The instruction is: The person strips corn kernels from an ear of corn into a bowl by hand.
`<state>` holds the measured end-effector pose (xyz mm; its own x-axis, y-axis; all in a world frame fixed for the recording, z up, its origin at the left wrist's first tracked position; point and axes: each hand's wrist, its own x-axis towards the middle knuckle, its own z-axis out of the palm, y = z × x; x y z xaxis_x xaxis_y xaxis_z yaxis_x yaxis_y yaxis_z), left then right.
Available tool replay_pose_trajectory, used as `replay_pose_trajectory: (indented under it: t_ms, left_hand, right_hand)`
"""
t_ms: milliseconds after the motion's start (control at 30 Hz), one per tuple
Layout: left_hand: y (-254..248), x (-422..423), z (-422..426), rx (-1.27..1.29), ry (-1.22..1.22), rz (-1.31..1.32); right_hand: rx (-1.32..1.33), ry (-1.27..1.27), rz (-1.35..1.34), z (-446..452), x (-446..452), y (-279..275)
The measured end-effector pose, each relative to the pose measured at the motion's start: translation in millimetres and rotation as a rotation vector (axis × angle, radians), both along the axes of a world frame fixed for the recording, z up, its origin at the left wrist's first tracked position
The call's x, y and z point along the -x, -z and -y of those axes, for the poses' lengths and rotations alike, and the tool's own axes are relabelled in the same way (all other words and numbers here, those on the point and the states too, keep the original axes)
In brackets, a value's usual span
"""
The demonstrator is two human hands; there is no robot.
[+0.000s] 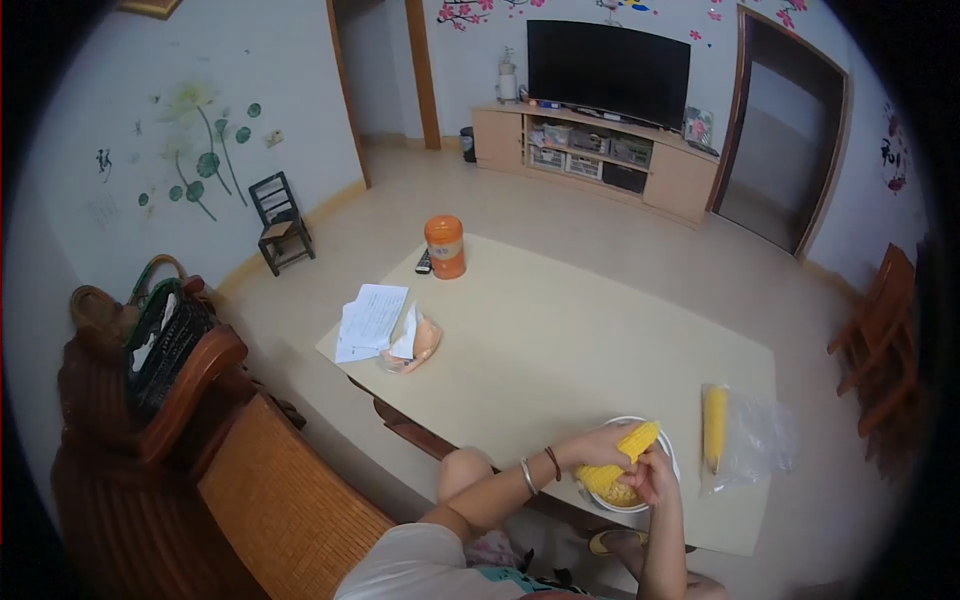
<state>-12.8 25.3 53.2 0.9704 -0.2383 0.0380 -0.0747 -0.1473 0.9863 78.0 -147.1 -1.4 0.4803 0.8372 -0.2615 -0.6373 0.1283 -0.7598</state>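
My left hand, with a bangle and a dark band on its wrist, is wrapped around a yellow ear of corn. The cob is held tilted over a white bowl near the table's front edge. My right hand presses its bent fingers against the cob from the right side. Loose corn kernels lie in the bowl beneath. To the right, another ear of corn lies in or against a clear plastic bag.
On the pale table stand an orange canister, a remote control, papers and a bag with something orange-pink. A wooden bench is at the left. Folded wooden chairs lean at the right.
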Motion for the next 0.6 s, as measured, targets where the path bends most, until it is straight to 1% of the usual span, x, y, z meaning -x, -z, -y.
replay_pose_trajectory:
  t_ms: [67,167,233,267,300,333,367,467,600]
  left_hand:
    - [-3,2,2,0.014,0.01,0.014]
    - [0,2,4,-0.043,-0.038,0.038]
    - [-2,3,3,-0.011,-0.021,0.02]
    - [-2,3,3,0.01,-0.021,0.015]
    - [8,-1,6,-0.023,-0.024,0.048]
    - [19,-6,8,-0.055,-0.042,0.082]
    - [29,-11,3,-0.087,-0.072,0.116]
    - [7,1,1,-0.038,-0.038,-0.049]
    - [23,-6,3,-0.065,-0.104,0.059]
  right_hand:
    - [0.023,0.007,0.032,-2,3,-7]
    - [0.045,0.015,0.057,0,4,-9]
    - [0.071,0.019,0.078,-2,6,-12]
    - [0.056,0.003,0.095,1,2,-5]
    - [0.047,-0.024,0.113,5,-4,6]
    - [0.04,-0.066,0.132,0,-4,0]
    - [0.01,0.004,0.087,0,4,-6]
    - [0.03,0.024,0.091,-2,5,-8]
    - [0.037,0.023,0.111,-1,6,-10]
